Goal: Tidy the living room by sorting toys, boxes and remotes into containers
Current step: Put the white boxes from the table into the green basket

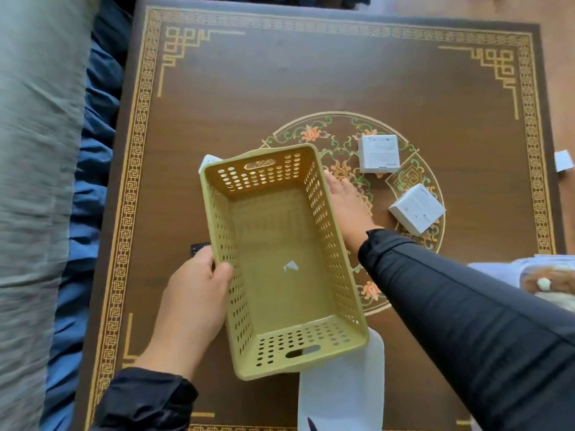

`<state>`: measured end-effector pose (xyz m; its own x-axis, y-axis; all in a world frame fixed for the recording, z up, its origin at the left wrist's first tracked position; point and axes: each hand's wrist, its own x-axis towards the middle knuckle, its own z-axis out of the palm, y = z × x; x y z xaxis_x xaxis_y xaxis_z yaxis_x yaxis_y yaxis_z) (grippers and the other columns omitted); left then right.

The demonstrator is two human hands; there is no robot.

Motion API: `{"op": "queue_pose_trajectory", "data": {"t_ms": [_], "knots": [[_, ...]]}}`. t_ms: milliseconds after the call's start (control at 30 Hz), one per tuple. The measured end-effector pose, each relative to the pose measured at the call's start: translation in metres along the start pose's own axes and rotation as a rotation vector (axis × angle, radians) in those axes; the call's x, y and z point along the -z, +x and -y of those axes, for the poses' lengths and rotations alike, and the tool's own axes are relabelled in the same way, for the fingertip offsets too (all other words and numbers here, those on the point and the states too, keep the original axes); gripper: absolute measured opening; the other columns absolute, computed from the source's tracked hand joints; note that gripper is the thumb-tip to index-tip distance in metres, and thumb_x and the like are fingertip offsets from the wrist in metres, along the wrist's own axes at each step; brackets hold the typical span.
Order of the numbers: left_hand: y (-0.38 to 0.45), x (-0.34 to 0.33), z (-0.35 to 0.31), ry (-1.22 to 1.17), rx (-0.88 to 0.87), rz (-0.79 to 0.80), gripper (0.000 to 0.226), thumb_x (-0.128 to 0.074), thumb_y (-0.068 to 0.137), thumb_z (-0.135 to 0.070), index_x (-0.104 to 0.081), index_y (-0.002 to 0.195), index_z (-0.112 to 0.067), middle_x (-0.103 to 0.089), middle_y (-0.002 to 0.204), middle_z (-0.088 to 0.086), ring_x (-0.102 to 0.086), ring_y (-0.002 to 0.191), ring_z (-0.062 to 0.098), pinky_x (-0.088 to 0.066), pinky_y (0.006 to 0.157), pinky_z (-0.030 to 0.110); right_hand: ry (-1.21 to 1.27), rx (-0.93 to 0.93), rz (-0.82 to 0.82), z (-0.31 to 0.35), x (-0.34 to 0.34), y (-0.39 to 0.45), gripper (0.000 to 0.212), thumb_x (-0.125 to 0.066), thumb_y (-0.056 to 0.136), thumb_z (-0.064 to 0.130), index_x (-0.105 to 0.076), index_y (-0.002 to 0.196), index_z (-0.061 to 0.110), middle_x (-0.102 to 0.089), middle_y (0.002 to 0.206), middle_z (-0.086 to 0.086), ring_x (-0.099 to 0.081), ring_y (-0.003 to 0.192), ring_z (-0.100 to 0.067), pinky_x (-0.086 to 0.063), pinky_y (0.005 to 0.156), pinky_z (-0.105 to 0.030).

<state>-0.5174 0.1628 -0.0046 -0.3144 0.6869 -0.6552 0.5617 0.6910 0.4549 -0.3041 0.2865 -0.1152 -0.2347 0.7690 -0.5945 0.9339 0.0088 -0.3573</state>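
Observation:
An olive-yellow perforated basket [281,262] is held over the brown patterned table [280,82], with only a small white scrap inside. My left hand [194,293] grips its left rim, thumb over the edge. My right hand [347,203] lies flat against its right outer wall, fingers straight. Two white boxes sit on the table to the right, one [378,153] farther back and one [416,209] nearer. A black remote [199,247] peeks out behind my left hand. A white object [208,160] shows past the basket's far left corner.
A white container [339,396] stands under the basket's near end at the table's front edge. A grey sofa cushion [34,181] and blue fabric [93,188] run along the left. A plush toy on pale fabric [547,283] lies at the right edge. Another white item [563,161] lies on the floor, far right.

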Motion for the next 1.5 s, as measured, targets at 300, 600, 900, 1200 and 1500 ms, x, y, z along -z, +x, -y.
{"op": "queue_pose_trajectory", "data": {"t_ms": [300, 600, 900, 1200, 1500], "knots": [[0.011, -0.009, -0.004, 0.019, -0.018, 0.002, 0.021, -0.042, 0.103, -0.024, -0.061, 0.094, -0.028, -0.07, 0.09, -0.011, -0.069, 0.081, 0.016, -0.061, 0.072, 0.049, 0.172, -0.029, -0.093, -0.007, -0.01, -0.009, 0.045, -0.042, 0.102, 0.009, -0.034, 0.146, 0.009, -0.028, 0.151, -0.018, -0.037, 0.131, -0.039, -0.041, 0.101, -0.056], [-0.001, -0.007, -0.002, 0.047, -0.002, 0.008, 0.021, -0.042, 0.103, -0.025, -0.062, 0.099, -0.022, -0.07, 0.095, -0.009, -0.069, 0.083, 0.017, -0.062, 0.072, 0.048, 0.343, -0.159, -0.43, -0.022, 0.001, -0.07, 0.062, -0.06, 0.092, 0.021, -0.031, 0.147, 0.018, -0.02, 0.156, -0.007, -0.025, 0.143, -0.028, -0.025, 0.119, -0.047], [-0.026, -0.01, -0.002, 0.101, 0.031, -0.008, 0.02, -0.042, 0.104, -0.024, -0.062, 0.101, -0.025, -0.07, 0.096, -0.006, -0.067, 0.083, 0.017, -0.06, 0.072, 0.042, 0.194, 0.096, -0.7, 0.023, -0.006, -0.182, 0.071, -0.065, 0.079, 0.012, -0.039, 0.145, 0.02, -0.025, 0.157, -0.007, -0.028, 0.138, -0.032, -0.03, 0.115, -0.045], [-0.034, -0.027, -0.016, 0.054, 0.011, 0.019, 0.023, -0.043, 0.103, -0.024, -0.063, 0.091, -0.025, -0.072, 0.088, -0.004, -0.071, 0.076, 0.024, -0.061, 0.068, 0.051, -0.033, 0.257, -0.491, 0.019, -0.009, -0.183, 0.072, -0.061, 0.091, 0.034, -0.031, 0.154, 0.015, -0.025, 0.16, -0.007, -0.032, 0.141, -0.031, -0.024, 0.116, -0.034], [-0.028, -0.042, -0.031, -0.019, -0.037, 0.068, 0.023, -0.044, 0.098, -0.023, -0.065, 0.089, -0.024, -0.074, 0.086, -0.001, -0.071, 0.079, 0.026, -0.06, 0.073, 0.055, 0.037, 0.241, -0.61, -0.001, -0.009, -0.174, 0.043, -0.059, 0.089, 0.01, -0.058, 0.132, 0.008, -0.054, 0.137, -0.009, -0.046, 0.122, -0.03, -0.041, 0.106, -0.043]]}}
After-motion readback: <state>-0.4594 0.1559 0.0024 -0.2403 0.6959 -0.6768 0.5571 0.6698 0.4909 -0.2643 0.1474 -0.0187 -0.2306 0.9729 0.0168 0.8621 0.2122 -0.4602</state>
